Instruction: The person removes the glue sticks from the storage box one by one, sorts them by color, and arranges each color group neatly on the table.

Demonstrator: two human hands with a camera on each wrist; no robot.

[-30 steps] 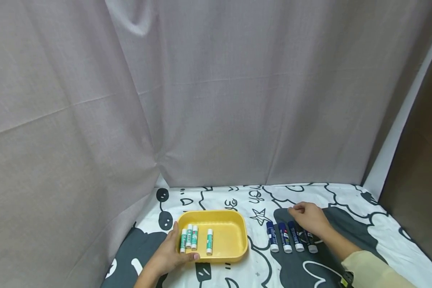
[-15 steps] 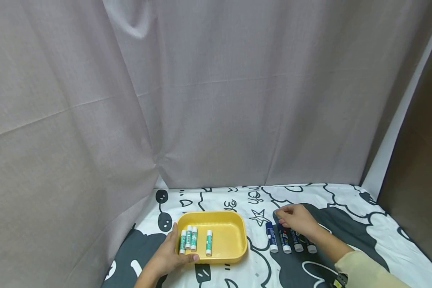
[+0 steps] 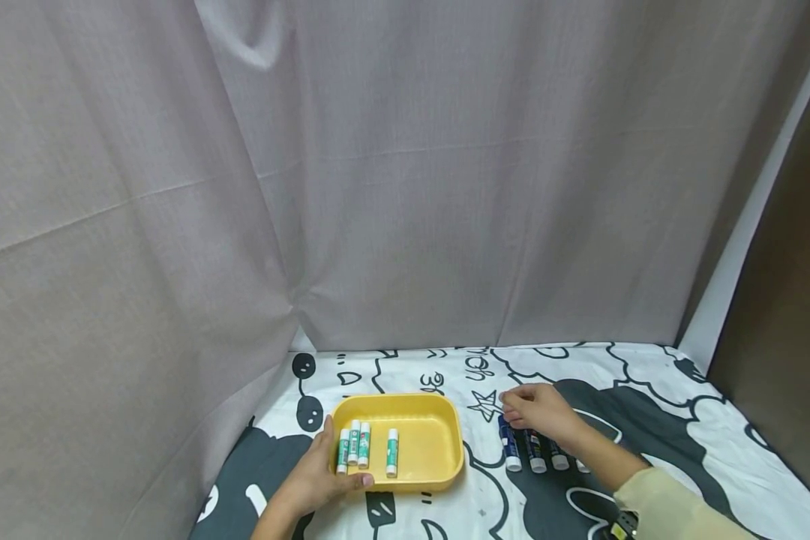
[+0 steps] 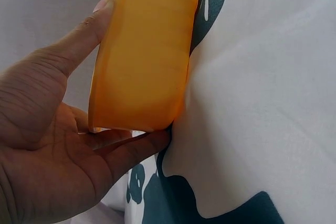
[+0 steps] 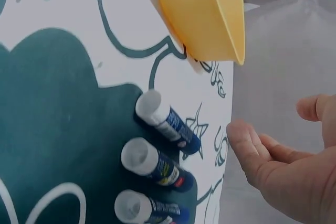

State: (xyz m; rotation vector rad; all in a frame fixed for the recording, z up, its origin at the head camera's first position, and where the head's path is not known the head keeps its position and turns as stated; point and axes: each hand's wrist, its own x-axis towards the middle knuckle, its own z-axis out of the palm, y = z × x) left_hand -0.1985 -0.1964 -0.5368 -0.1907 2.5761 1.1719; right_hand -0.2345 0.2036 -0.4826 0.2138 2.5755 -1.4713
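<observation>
My left hand (image 3: 310, 480) grips the left end of a shallow yellow tray (image 3: 432, 442), the thumb at its near rim and the fingers along its outer wall. Inside the tray lie several small green-and-white glue sticks (image 3: 393, 453), three close together and one apart. To the right, my right hand (image 3: 543, 411) hovers above the far ends of a row of dark blue glue sticks (image 3: 511, 454) with white ends. In the right wrist view, its loosely bent fingers (image 5: 247, 148) and thumb are apart with nothing between them, beside the nearest blue glue stick (image 5: 168, 121).
A white cloth (image 3: 482, 487) with dark grey cartoon prints covers the surface beneath everything. Behind it hangs a grey curtain (image 3: 405, 225), and a brown panel (image 3: 783, 300) stands at the right. Patterned cloth lies between the tray and the blue row.
My right hand has moved left along the row, from over the rightmost blue glue sticks to the leftmost one. The left hand and tray have stayed in place.
</observation>
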